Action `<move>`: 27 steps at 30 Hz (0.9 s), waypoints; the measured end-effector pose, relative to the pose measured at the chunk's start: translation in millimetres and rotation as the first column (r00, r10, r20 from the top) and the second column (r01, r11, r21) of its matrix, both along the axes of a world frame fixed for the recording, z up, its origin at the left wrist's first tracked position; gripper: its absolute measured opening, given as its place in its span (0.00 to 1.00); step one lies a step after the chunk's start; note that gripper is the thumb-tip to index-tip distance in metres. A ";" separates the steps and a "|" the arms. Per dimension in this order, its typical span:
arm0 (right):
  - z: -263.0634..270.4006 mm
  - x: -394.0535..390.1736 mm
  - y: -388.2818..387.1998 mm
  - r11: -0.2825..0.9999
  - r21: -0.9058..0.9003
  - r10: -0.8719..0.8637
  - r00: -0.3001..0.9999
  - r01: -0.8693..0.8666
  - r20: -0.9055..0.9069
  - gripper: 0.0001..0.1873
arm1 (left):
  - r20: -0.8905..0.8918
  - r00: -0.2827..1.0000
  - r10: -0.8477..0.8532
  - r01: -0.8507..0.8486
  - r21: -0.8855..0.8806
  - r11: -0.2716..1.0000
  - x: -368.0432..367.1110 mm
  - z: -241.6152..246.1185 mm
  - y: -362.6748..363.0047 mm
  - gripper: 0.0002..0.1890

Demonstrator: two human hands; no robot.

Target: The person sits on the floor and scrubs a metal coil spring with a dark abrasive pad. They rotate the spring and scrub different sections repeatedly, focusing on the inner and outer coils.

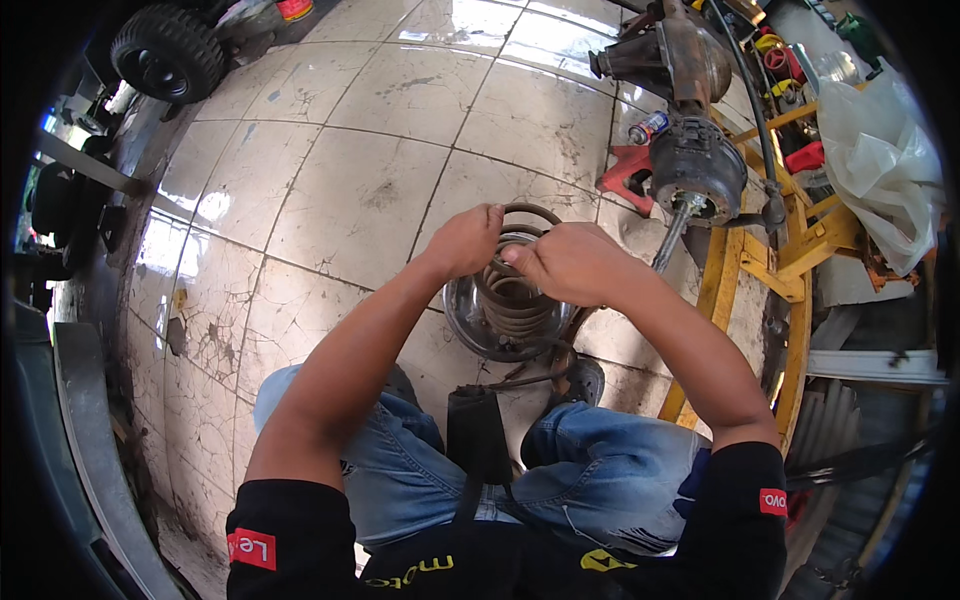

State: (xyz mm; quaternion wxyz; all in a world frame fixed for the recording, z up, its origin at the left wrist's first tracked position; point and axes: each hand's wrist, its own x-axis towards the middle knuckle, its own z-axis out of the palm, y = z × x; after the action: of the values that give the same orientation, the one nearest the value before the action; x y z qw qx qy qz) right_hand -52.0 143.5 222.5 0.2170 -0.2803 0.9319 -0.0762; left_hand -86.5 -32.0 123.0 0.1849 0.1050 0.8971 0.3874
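Note:
A brown coil spring [516, 309] stands upright between my feet, seen from above. Its lower end rests on or in a round, shiny dark piece [459, 315], perhaps a basin; I cannot tell which. My left hand [469, 238] grips the upper coils on the left side, thumb along the wire. On the right side my right hand [574, 259] is closed around the upper coils, with its thumb pointing inward. The fingers of both hands hide part of the top turns. A dark hose or cable [529, 381] lies just in front of the round piece.
A vehicle axle with a differential housing [694, 64] and a hub drum [694, 169] stands at right, near a red jack stand [630, 178] and a spray can [649, 127]. Beyond are a yellow metal frame [724, 281] and a plastic bag [881, 165]. A wheel [169, 54] is at upper left.

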 end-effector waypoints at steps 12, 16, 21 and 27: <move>-18.5 -6.6 3.2 0.998 -0.054 -0.024 0.997 0.028 0.076 0.43 | -0.059 0.997 -0.039 0.039 0.003 0.999 -1.5 -9.7 1.4 0.27; 10.1 -8.9 -1.0 0.999 -0.037 0.004 0.994 0.000 0.113 0.41 | 0.029 0.999 -0.015 0.015 -0.025 1.000 -1.8 1.6 -1.7 0.26; -23.1 9.3 -6.3 0.979 -0.197 0.036 0.999 -0.042 -0.038 0.35 | -0.271 0.926 -0.261 0.231 -0.139 0.963 -3.9 -19.8 -9.1 0.21; -24.4 23.5 -2.0 0.972 -0.198 0.075 0.964 -0.128 -0.255 0.27 | -0.240 0.930 -0.280 0.232 -0.208 0.950 -5.3 -9.7 -0.8 0.16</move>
State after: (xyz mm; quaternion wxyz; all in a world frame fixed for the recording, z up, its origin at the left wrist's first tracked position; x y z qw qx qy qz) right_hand -28.5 141.5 198.1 0.0721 -0.3570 0.9223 -0.1290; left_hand -91.8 -32.8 113.4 0.1204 0.2558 0.9229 0.2613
